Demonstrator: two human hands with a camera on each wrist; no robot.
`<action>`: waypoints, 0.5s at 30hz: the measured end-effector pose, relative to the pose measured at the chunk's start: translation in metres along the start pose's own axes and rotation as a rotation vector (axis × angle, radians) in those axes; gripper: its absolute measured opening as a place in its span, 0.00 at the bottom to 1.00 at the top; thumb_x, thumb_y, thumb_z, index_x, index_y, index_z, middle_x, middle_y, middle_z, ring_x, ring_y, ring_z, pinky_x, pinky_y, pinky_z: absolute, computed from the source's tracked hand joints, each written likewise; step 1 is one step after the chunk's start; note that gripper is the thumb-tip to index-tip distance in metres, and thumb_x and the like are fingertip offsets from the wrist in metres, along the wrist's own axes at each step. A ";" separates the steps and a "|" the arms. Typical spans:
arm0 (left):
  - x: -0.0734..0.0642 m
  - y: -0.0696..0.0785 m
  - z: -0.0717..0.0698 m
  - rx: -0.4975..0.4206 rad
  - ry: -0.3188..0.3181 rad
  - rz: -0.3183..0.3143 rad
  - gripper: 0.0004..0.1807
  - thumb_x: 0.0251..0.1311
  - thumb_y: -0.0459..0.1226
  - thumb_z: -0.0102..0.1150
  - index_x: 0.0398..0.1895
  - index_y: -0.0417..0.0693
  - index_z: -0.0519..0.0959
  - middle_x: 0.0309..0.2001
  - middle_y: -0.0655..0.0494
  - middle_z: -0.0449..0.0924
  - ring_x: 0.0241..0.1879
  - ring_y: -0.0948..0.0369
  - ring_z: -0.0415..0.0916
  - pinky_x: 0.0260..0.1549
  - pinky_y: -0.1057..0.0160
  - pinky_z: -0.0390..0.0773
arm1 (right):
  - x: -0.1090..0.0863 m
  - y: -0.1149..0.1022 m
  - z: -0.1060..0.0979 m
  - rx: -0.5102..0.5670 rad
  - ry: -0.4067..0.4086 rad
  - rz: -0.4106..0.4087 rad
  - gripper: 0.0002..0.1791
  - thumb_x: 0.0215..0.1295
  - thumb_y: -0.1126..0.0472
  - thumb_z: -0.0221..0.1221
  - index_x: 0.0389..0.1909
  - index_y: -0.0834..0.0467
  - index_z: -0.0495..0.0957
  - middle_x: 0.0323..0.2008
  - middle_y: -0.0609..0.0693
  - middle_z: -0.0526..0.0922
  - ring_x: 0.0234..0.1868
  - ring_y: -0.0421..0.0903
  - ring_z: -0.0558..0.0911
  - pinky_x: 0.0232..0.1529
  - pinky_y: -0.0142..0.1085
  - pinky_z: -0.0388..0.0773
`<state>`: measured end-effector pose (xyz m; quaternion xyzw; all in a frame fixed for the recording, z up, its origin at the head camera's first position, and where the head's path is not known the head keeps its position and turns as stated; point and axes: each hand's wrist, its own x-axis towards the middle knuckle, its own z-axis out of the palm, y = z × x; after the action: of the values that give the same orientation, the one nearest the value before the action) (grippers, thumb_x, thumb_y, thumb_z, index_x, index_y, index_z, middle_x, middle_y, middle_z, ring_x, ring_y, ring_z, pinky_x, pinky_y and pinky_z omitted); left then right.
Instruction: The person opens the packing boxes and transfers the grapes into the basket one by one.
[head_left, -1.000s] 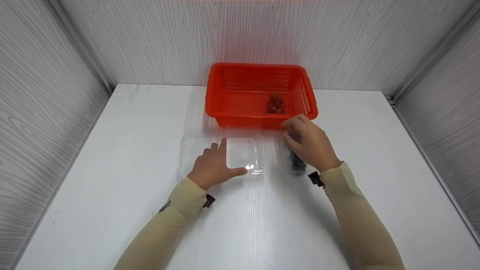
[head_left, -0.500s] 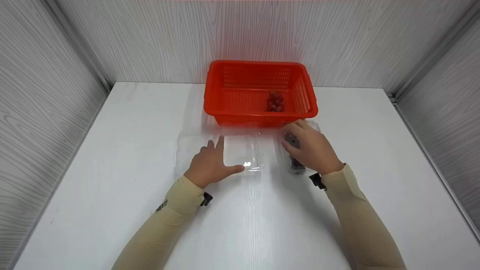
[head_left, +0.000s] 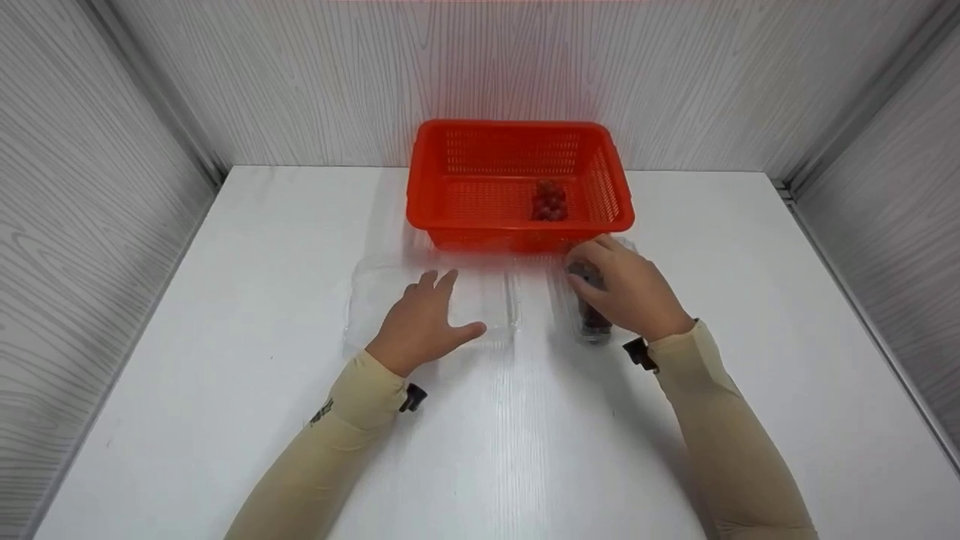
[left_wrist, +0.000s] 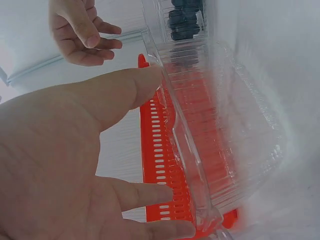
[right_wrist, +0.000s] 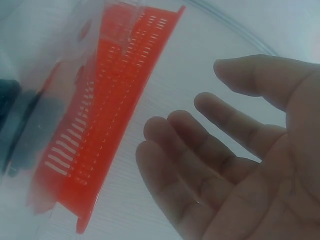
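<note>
My left hand [head_left: 416, 322] is over a clear plastic container [head_left: 495, 296], fingers straight and thumb spread wide. The left wrist view has its thumb tip right at the container's rim [left_wrist: 187, 145], two fingertips near the far end. My right hand [head_left: 626, 289] hovers above a narrow clear box [head_left: 595, 340] holding dark rounded pieces [left_wrist: 185, 20]. Its fingers are loosely bent with nothing between them, as the right wrist view [right_wrist: 240, 150] also shows. Part of that box is hidden beneath the hand.
Behind both containers stands a red slotted basket [head_left: 517, 227] against the back wall. A small bunch of red grapes [head_left: 550, 202] lies in its right part. Pale wood-grain panels [head_left: 300, 82] enclose the white tabletop [head_left: 487, 450] at the back and sides.
The clear container's right edge has shifted slightly left, and the bright glints on it are gone. My left hand has edged left; the right hand stays nearly where it was.
</note>
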<state>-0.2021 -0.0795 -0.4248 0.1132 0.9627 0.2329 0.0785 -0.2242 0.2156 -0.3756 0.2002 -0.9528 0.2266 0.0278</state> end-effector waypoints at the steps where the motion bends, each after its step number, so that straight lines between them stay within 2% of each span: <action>1: 0.000 0.001 0.000 0.000 0.009 0.007 0.53 0.62 0.60 0.65 0.81 0.41 0.57 0.76 0.36 0.59 0.69 0.39 0.66 0.66 0.44 0.73 | 0.000 0.000 -0.001 0.002 -0.001 0.006 0.14 0.72 0.57 0.65 0.55 0.54 0.81 0.52 0.50 0.81 0.52 0.51 0.79 0.57 0.49 0.80; 7: 0.000 0.005 -0.002 0.004 0.096 0.050 0.44 0.67 0.51 0.62 0.79 0.39 0.59 0.69 0.39 0.69 0.65 0.43 0.70 0.64 0.45 0.75 | -0.001 0.000 -0.005 0.011 -0.016 0.027 0.15 0.70 0.57 0.66 0.56 0.53 0.81 0.54 0.50 0.82 0.53 0.49 0.78 0.58 0.48 0.79; 12: 0.000 0.011 -0.004 -0.002 0.254 0.137 0.33 0.68 0.40 0.56 0.75 0.38 0.65 0.64 0.41 0.73 0.59 0.44 0.73 0.57 0.46 0.79 | -0.001 0.003 -0.007 0.016 -0.004 0.000 0.14 0.70 0.58 0.66 0.54 0.54 0.82 0.53 0.50 0.82 0.54 0.51 0.79 0.58 0.49 0.78; 15: 0.004 0.018 -0.004 -0.027 0.328 0.217 0.30 0.68 0.38 0.53 0.73 0.40 0.68 0.64 0.44 0.73 0.60 0.47 0.73 0.59 0.49 0.78 | -0.001 0.005 -0.008 0.013 -0.012 0.005 0.14 0.70 0.59 0.65 0.54 0.55 0.82 0.52 0.51 0.82 0.54 0.52 0.80 0.58 0.50 0.78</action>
<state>-0.2030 -0.0648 -0.4134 0.1760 0.9415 0.2681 -0.1035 -0.2254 0.2239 -0.3703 0.1992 -0.9520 0.2314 0.0201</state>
